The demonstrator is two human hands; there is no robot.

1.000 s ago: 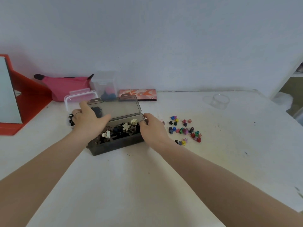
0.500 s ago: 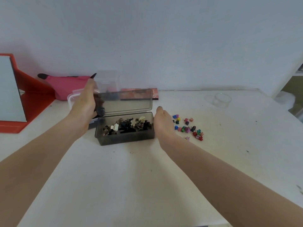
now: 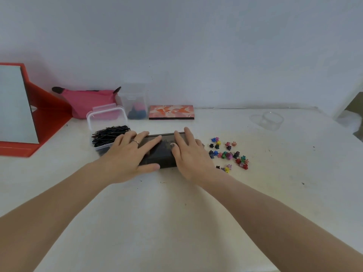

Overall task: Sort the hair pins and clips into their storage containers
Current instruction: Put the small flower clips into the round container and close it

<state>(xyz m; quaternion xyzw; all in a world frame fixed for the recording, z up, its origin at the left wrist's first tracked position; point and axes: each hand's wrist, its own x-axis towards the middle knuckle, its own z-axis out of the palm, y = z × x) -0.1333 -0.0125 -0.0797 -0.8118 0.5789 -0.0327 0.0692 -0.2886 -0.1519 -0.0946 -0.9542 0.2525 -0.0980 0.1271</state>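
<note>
A dark smoky plastic box (image 3: 163,154) sits mid-table with its lid down. My left hand (image 3: 129,156) lies flat on the lid's left half, thumb along the front wall. My right hand (image 3: 188,156) presses flat on the right half. The clips inside are mostly hidden. To the left stands a clear open box (image 3: 98,118) heaped with black hair pins (image 3: 109,134). Several small colourful claw clips (image 3: 228,153) lie loose on the table to the right of my right hand.
A red-framed mirror (image 3: 17,107) stands at the far left. Along the wall are a pink pouch (image 3: 88,101), a clear tall container (image 3: 135,103) and a flat patterned case (image 3: 171,112). A small clear round tub (image 3: 272,119) sits at back right on the white table (image 3: 157,213).
The dark box's lid, raised half a second ago, is now down. Both hands have moved onto its top, and the box sits further right beside the pin box.
</note>
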